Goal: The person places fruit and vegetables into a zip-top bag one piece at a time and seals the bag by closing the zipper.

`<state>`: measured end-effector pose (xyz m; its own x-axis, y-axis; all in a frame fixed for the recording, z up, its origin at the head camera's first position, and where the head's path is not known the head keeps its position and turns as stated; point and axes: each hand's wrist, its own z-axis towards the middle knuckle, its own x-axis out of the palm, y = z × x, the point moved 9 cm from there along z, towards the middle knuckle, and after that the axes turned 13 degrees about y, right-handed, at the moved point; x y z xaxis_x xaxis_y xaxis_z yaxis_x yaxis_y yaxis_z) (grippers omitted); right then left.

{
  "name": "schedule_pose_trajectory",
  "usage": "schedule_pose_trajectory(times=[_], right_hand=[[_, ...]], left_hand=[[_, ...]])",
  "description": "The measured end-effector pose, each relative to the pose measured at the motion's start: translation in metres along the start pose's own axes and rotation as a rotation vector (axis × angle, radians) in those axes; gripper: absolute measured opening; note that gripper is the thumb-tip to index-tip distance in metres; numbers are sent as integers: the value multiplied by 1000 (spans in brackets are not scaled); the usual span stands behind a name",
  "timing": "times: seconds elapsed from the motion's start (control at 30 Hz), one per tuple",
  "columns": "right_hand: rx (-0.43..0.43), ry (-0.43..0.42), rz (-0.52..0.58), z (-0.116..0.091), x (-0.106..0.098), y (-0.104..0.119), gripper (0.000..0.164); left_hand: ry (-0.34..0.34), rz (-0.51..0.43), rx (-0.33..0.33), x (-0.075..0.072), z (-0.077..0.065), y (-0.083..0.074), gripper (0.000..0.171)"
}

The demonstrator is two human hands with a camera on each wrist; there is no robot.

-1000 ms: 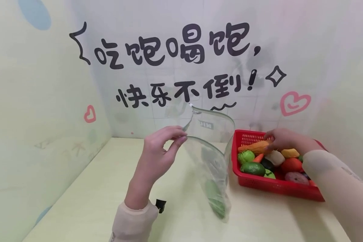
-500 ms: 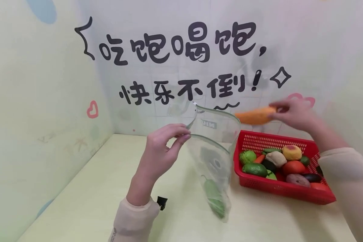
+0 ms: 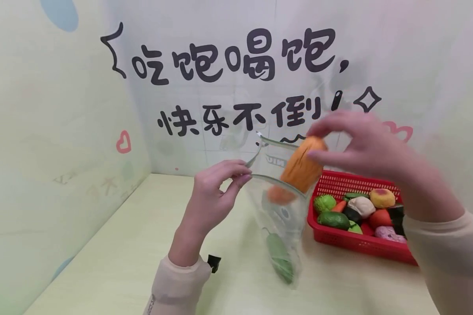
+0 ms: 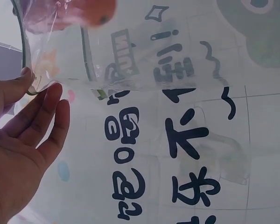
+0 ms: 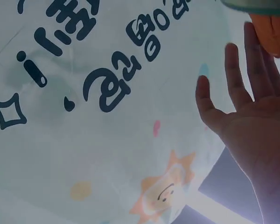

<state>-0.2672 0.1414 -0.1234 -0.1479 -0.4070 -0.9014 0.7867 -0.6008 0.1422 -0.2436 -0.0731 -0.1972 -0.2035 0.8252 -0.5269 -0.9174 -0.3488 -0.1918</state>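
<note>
By its rim, my left hand [image 3: 214, 190] pinches a clear zip bag [image 3: 258, 208] between thumb and fingers, and the bag's mouth stands wide. In the left wrist view the same pinch sits at the bag's corner. A long green vegetable [image 3: 279, 258] lies at the bottom of the bag. My right hand [image 3: 370, 146] grips a long orange squash-like vegetable [image 3: 303, 166] by its upper end. Tilted, its lower end is inside the bag's mouth, seen through the clear front wall. The right wrist view shows only part of this orange vegetable [image 5: 273, 37].
A red plastic basket [image 3: 362, 243] stands right of the bag, holding several vegetables and fruits; my right forearm hides part of it. A small black piece [image 3: 213, 264] shows beside my left cuff. Printed walls enclose the pale table [image 3: 114, 258] on the left and back.
My right hand has lifted the orange vegetable out of the red basket and carried it left, then tipped its lower end down into the bag. The left hand keeps its pinch on the rim.
</note>
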Motion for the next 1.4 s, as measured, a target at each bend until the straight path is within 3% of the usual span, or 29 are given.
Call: schedule_pose_trajectory(times=[0.07, 0.2, 0.3, 0.4, 0.5, 0.6, 0.7, 0.8, 0.9, 1.1, 1.27, 1.4], right_hand=[[-3, 137, -30, 5, 25, 2, 26], [-30, 403, 64, 7, 69, 2, 26], [-58, 518, 156, 8, 89, 6, 27], [-46, 542, 176, 11, 95, 5, 33], [1, 495, 157, 13, 91, 0, 38], [2, 360, 147, 14, 73, -6, 29], [-86, 169, 123, 13, 48, -6, 17], [-173, 19, 118, 9, 28, -5, 20], [-199, -6, 82, 7, 25, -7, 22], [-117, 87, 28, 7, 40, -17, 15], [-174, -66, 30, 7, 24, -13, 34], [-76, -125, -8, 4, 15, -29, 41]], left_hand=[[5, -4, 10, 3, 0, -1, 9], [29, -14, 27, 11, 2, -3, 9], [37, -11, 34, 14, 4, -5, 9], [34, 0, 39, 13, 6, -6, 9], [10, 9, 37, 10, 8, -6, 8], [-60, -1, 19, 1, 9, -4, 6], [-165, -22, -11, -11, 8, 0, 5], [-231, -65, -59, -19, 4, 7, 4], [-199, -90, -112, -15, 1, 14, 4], [-86, -82, -164, -2, 1, 22, 3], [-36, -86, -183, 0, 2, 24, 4], [-38, -77, -166, -1, 2, 22, 4]])
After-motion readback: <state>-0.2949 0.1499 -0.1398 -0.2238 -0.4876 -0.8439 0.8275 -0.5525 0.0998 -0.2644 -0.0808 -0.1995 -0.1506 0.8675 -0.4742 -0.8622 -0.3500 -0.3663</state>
